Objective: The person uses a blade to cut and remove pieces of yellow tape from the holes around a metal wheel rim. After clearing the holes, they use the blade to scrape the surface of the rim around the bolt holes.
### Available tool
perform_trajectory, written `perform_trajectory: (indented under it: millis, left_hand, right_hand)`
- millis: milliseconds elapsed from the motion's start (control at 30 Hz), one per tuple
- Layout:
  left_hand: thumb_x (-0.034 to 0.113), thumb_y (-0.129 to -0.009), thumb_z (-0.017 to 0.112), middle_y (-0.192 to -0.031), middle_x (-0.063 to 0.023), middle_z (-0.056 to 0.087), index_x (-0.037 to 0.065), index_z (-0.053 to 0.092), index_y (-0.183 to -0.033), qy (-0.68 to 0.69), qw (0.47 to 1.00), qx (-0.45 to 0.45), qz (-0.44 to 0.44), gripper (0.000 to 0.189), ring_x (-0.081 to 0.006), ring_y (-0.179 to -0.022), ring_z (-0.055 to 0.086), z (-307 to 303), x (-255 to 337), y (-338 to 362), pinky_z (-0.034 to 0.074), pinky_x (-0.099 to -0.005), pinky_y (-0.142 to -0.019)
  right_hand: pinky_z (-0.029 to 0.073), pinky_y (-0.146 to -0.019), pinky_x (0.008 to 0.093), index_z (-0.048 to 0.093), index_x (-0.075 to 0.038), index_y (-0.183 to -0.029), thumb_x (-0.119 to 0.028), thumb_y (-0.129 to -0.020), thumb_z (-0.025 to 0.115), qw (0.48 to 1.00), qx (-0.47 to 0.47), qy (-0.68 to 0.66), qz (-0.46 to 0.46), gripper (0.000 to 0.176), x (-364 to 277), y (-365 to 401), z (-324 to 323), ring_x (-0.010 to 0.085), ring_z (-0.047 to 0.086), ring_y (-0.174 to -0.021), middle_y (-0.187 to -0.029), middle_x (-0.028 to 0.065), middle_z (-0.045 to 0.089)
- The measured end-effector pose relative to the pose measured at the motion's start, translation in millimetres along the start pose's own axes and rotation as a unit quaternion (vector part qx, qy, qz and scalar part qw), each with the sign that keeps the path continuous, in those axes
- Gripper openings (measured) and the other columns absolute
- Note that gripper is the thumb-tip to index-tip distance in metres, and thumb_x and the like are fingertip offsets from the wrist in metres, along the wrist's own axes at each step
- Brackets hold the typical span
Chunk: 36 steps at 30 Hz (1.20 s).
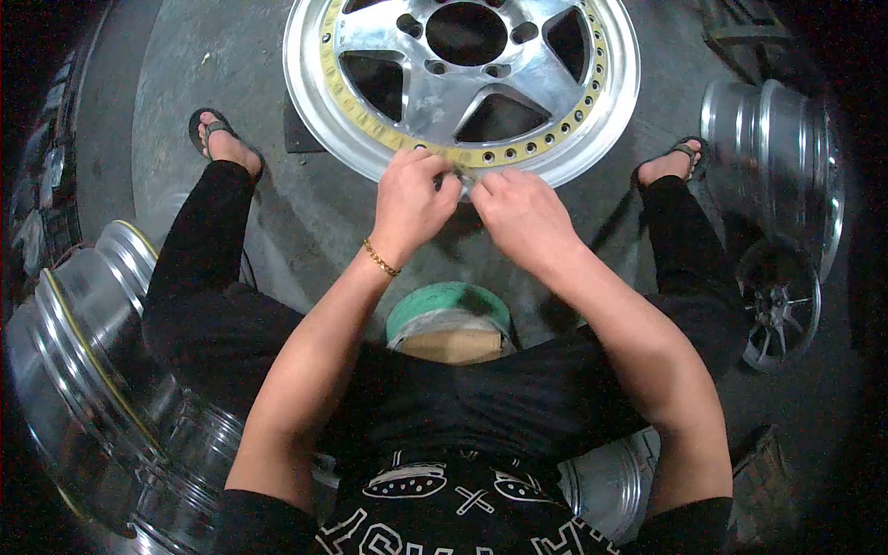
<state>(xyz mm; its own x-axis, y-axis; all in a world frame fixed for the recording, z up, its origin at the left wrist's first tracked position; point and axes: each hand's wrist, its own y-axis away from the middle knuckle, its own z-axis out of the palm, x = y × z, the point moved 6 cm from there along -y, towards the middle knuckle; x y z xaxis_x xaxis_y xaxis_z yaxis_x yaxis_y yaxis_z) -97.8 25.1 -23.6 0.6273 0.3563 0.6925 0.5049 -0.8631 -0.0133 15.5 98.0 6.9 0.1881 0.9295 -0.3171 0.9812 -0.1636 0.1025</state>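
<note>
A polished metal wheel rim (430, 102) lies face up on the floor in front of me. Yellow masking tape (365, 120) runs around its ring of small holes. On the right the holes show through the tape; on the left the tape looks wrinkled and covers most of them. My left hand (414, 203) is closed at the rim's near edge, thumb and fingers pinched at the tape. Close beside it, my right hand (523, 213) pinches at the same stretch with bent fingers. The fingertips nearly meet, and they hide much of what lies between them.
Between my legs stands a round green-edged container (435, 301) with a tan piece on it. Shiny rim barrels (83, 342) are stacked at left. At right stand another rim barrel (777, 148) and a dark spoked wheel (782, 310). My feet flank the wheel.
</note>
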Motion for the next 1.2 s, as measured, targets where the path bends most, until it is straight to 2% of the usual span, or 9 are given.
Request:
perform_trajectory:
  millis: [433,533,700,833,933,1000,1133,1200]
  left_hand:
    - [0.013,-0.080,0.065,-0.084,-0.0157,0.066,0.003,0.074,-0.089,-0.003,1.000,0.005,-0.006,0.016,-0.0358,-0.085,0.062,0,3,-1,0.051,-0.0450,-0.077]
    - [0.013,-0.080,0.063,-0.085,-0.0170,0.067,0.000,0.072,-0.084,0.013,1.000,0.008,-0.023,0.016,-0.0367,-0.089,0.062,1,3,-1,0.050,-0.0456,-0.081]
    - [0.013,-0.081,0.062,-0.088,-0.0170,0.067,0.001,0.072,-0.087,-0.010,1.000,-0.005,-0.027,0.017,-0.0365,-0.089,0.062,2,1,-1,0.051,-0.0456,-0.081]
    - [0.013,-0.081,0.062,-0.088,-0.0170,0.067,0.001,0.072,-0.087,-0.004,1.000,-0.003,-0.025,0.017,-0.0365,-0.090,0.062,2,-1,-1,0.051,-0.0456,-0.081]
    - [0.013,-0.080,0.062,-0.088,-0.0172,0.067,0.001,0.072,-0.086,0.000,1.000,0.007,-0.023,0.017,-0.0368,-0.090,0.062,1,-1,-1,0.051,-0.0458,-0.082]
    - [0.012,-0.080,0.062,-0.087,-0.0175,0.068,0.000,0.072,-0.085,0.020,0.999,0.013,-0.032,0.016,-0.0372,-0.089,0.062,0,-2,-2,0.051,-0.0460,-0.082]
    - [0.011,-0.080,0.062,-0.087,-0.0175,0.068,0.000,0.072,-0.085,0.010,0.999,0.014,-0.035,0.016,-0.0374,-0.089,0.063,0,-4,-2,0.051,-0.0460,-0.082]
    - [0.011,-0.081,0.060,-0.087,-0.0167,0.067,0.002,0.074,-0.092,0.004,1.000,0.012,-0.022,0.020,-0.0359,-0.086,0.063,0,-3,-2,0.051,-0.0445,-0.079]
  right_hand:
    - [0.054,-0.074,0.0383,0.067,-0.007,-0.082,-0.015,-0.082,0.060,0.998,0.023,0.057,0.006,0.010,5,0,-5,0.0253,0.066,-0.087,-0.084,0.0077,0.066]
    - [0.054,-0.074,0.0394,0.066,-0.007,-0.081,-0.015,-0.081,0.061,0.998,0.020,0.058,0.019,0.010,11,-2,-7,0.0264,0.066,-0.087,-0.083,0.0079,0.064]
    - [0.055,-0.077,0.0418,0.064,-0.004,-0.081,-0.012,-0.081,0.060,0.998,0.054,0.022,0.033,0.009,20,-6,-16,0.0302,0.065,-0.087,-0.088,0.0112,0.062]
    - [0.055,-0.079,0.0432,0.064,-0.003,-0.082,-0.010,-0.081,0.060,0.998,0.046,0.005,0.032,0.009,19,-6,-15,0.0310,0.065,-0.090,-0.090,0.0123,0.062]
    - [0.056,-0.077,0.0435,0.064,-0.003,-0.082,-0.010,-0.082,0.059,0.998,0.047,-0.007,0.029,0.008,16,-4,-15,0.0305,0.066,-0.090,-0.089,0.0123,0.062]
    - [0.057,-0.074,0.0437,0.064,-0.002,-0.083,-0.009,-0.082,0.059,0.999,0.000,-0.026,0.045,0.009,12,-3,-12,0.0307,0.067,-0.088,-0.088,0.0125,0.062]
    - [0.059,-0.073,0.0435,0.065,-0.002,-0.084,-0.009,-0.082,0.059,0.999,0.011,-0.029,0.030,0.009,7,1,-3,0.0312,0.067,-0.086,-0.088,0.0129,0.063]
    - [0.059,-0.074,0.0437,0.065,-0.001,-0.085,-0.009,-0.083,0.059,0.998,0.011,-0.042,0.038,0.010,6,1,-2,0.0317,0.068,-0.088,-0.089,0.0134,0.064]
